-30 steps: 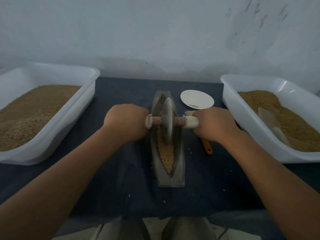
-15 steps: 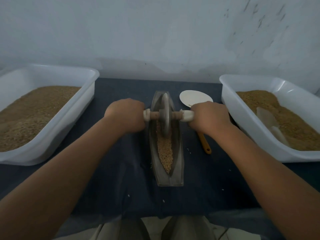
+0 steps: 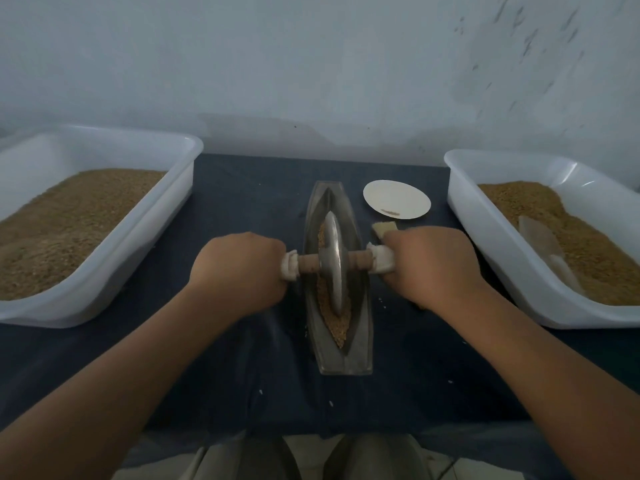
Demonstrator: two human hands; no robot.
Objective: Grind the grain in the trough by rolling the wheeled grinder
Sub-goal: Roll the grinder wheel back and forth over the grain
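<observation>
- Grain (image 3: 338,325), golden-brown and coarse, lies in a narrow strip along the bottom of the trough (image 3: 362,355) and tapers to a point at the near end.
- The trough is a long, boat-shaped vessel of dull grey metal, pointed at the far end and squared off at the near one. It lies lengthwise in the middle of the dark blue desk (image 3: 242,188).
- The wheeled grinder (image 3: 334,265) is a thin grey metal disc standing on edge in the trough's groove, about midway along it, with its lower rim down in the grain.
- A brown wooden axle passes crosswise through the disc's hub, and white cloth is wrapped round each end.
- The left hand (image 3: 239,268) grips the left wrapped end, back of the hand up, its fingers (image 3: 277,251) curled tightly round it.
- The right hand (image 3: 429,265) grips the right wrapped end in the same closed fist.
- The left tub (image 3: 152,244) and the right tub (image 3: 491,258), both white plastic, flank the trough, and each holds a deep bed of the same brown grain.
- A pale scoop (image 3: 540,244) lies in the right tub's grain.
- A round white paper plate (image 3: 396,199) sits just beside the trough's far end, with a few crumbs on it.
- A few stray grains dot the desk near the trough.
</observation>
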